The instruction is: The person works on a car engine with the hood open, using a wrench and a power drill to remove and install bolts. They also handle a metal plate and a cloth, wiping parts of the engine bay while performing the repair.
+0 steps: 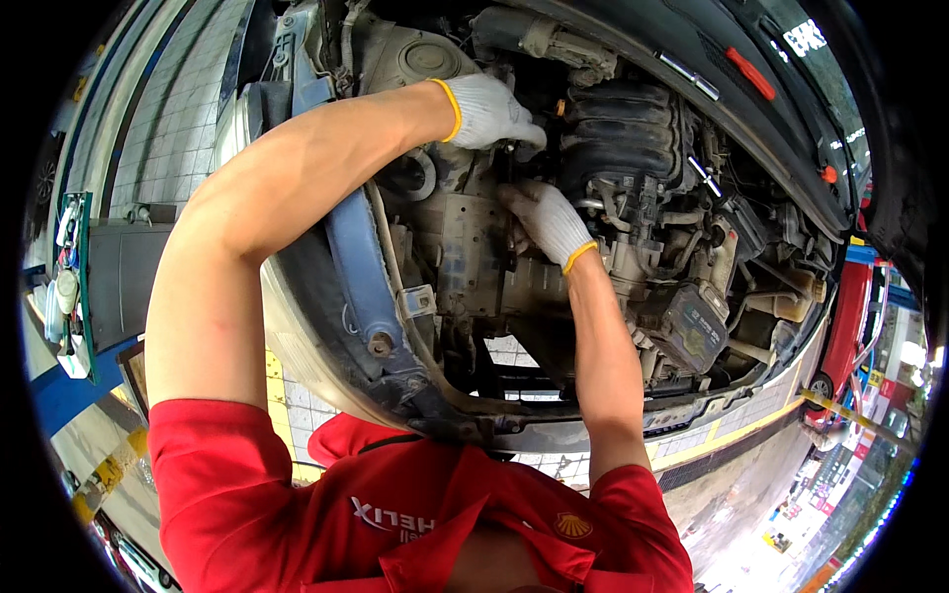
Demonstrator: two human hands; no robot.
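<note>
Both my hands wear white knit gloves with yellow cuffs and reach into a car's engine bay. My left hand (491, 113) is at the far side of the engine, its fingers curled downward beside the black ribbed intake manifold (623, 133). Slightly nearer, my right hand (549, 217) has its fingers bent in next to the dusty metal heat shield (470, 242). Both sets of fingers look closed, but whatever they grip is hidden by the gloves and dark engine parts.
A red-handled tool (749, 74) and a chrome socket extension (689, 76) lie along the far right edge of the bay. Another chrome tool (705, 176) rests right of the manifold. The battery (684, 326) sits at the near right, and the blue-grey front crossmember (364, 267) borders my left arm.
</note>
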